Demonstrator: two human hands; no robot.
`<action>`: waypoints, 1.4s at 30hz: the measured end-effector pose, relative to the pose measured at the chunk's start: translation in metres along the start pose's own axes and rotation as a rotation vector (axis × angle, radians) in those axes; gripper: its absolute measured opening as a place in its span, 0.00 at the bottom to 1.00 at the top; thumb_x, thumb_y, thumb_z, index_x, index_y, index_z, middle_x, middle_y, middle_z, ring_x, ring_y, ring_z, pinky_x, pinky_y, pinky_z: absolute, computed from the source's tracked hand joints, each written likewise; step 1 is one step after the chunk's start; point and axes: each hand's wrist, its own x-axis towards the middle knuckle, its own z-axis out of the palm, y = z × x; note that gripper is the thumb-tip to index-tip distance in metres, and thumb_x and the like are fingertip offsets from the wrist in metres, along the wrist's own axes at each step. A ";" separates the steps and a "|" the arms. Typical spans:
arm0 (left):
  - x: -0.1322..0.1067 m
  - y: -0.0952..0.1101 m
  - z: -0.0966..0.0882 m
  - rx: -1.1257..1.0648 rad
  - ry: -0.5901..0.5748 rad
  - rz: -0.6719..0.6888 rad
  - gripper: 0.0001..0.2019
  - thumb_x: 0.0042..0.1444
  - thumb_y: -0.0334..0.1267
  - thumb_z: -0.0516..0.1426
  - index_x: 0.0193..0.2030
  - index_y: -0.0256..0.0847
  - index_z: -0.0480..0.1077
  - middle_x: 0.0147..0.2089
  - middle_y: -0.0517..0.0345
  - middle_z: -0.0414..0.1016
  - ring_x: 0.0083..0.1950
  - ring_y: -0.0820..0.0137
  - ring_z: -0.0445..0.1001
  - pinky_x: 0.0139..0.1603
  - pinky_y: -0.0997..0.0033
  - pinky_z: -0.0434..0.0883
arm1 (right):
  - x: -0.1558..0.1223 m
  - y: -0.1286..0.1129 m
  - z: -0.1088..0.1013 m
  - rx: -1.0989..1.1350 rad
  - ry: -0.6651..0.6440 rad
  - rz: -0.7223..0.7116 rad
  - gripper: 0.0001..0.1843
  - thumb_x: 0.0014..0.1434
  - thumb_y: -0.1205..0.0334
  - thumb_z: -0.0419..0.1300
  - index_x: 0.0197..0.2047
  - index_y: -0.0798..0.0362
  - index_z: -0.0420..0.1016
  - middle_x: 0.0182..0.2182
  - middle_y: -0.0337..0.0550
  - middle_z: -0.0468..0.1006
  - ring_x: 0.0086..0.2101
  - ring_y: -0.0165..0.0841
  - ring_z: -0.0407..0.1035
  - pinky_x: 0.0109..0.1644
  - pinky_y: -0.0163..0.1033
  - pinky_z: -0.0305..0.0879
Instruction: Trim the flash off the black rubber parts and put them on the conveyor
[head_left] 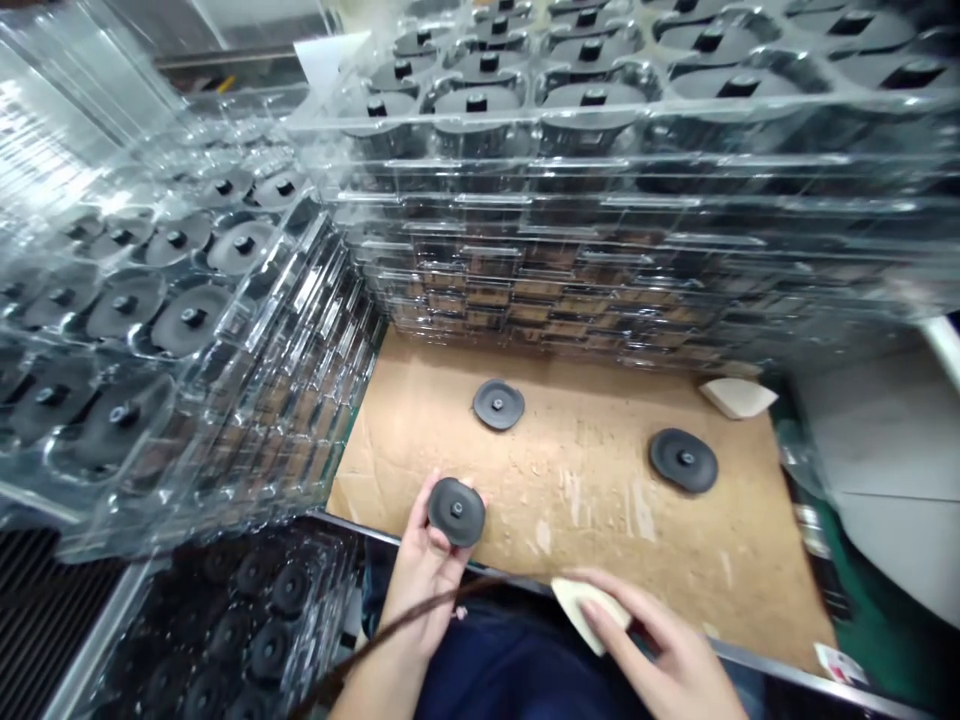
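My left hand point(431, 560) grips a dark grey oval disc point(456, 512) with a small raised stub at its centre, held over the front edge of the cardboard-topped table point(585, 430). In my right hand point(652, 640) is a cream, pointed pad point(589, 608), pinched between thumb and fingers near the table's front edge, apart from the disc. A second grey disc point(499, 404) lies on the cardboard beyond my left hand. Farther right rests a third disc point(684, 460), its stub facing up.
Tall stacks of clear plastic trays point(525, 200) filled with similar discs wall off the back. Another tray stack point(187, 300) stands at left, with more discs in a tray point(247, 630) below. A second cream pad point(739, 397) lies at the back right corner.
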 end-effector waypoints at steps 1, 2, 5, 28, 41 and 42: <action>-0.002 0.002 0.002 0.001 -0.006 -0.007 0.36 0.39 0.38 0.66 0.57 0.49 0.60 0.51 0.49 0.73 0.51 0.58 0.71 0.56 0.58 0.65 | -0.006 0.004 0.002 0.035 0.013 0.056 0.11 0.54 0.53 0.57 0.37 0.46 0.78 0.37 0.37 0.80 0.37 0.35 0.74 0.36 0.30 0.71; -0.004 0.004 0.005 0.005 -0.013 -0.016 0.37 0.38 0.39 0.66 0.58 0.49 0.59 0.51 0.49 0.73 0.51 0.58 0.71 0.56 0.59 0.65 | -0.009 0.006 0.003 0.069 0.022 0.094 0.12 0.53 0.52 0.57 0.37 0.46 0.78 0.36 0.37 0.80 0.38 0.36 0.74 0.38 0.31 0.71; -0.012 0.009 0.019 0.036 -0.052 -0.052 0.37 0.35 0.41 0.67 0.56 0.50 0.61 0.50 0.51 0.73 0.50 0.59 0.72 0.53 0.62 0.68 | -0.008 -0.003 0.003 0.120 0.063 0.137 0.12 0.53 0.53 0.56 0.37 0.47 0.78 0.37 0.38 0.80 0.39 0.37 0.74 0.39 0.33 0.70; -0.051 0.013 0.074 0.108 -0.271 -0.304 0.26 0.28 0.33 0.69 0.40 0.43 0.75 0.41 0.54 0.78 0.42 0.67 0.74 0.44 0.76 0.69 | -0.006 -0.096 -0.051 -0.160 -0.045 -0.651 0.14 0.57 0.74 0.48 0.43 0.50 0.67 0.30 0.38 0.75 0.29 0.30 0.67 0.35 0.36 0.63; -0.059 0.017 0.093 0.129 -0.369 -0.366 0.21 0.36 0.31 0.66 0.41 0.38 0.73 0.32 0.52 0.78 0.35 0.71 0.76 0.35 0.78 0.72 | 0.010 -0.065 -0.055 -0.076 0.241 -0.648 0.18 0.59 0.71 0.51 0.50 0.45 0.69 0.33 0.40 0.75 0.32 0.31 0.67 0.34 0.36 0.63; -0.060 0.018 0.092 0.119 -0.363 -0.367 0.22 0.36 0.31 0.67 0.42 0.40 0.73 0.36 0.52 0.79 0.37 0.69 0.76 0.36 0.77 0.72 | 0.011 -0.059 -0.054 0.020 0.295 -0.548 0.16 0.59 0.69 0.53 0.48 0.44 0.70 0.36 0.39 0.75 0.34 0.31 0.68 0.36 0.35 0.65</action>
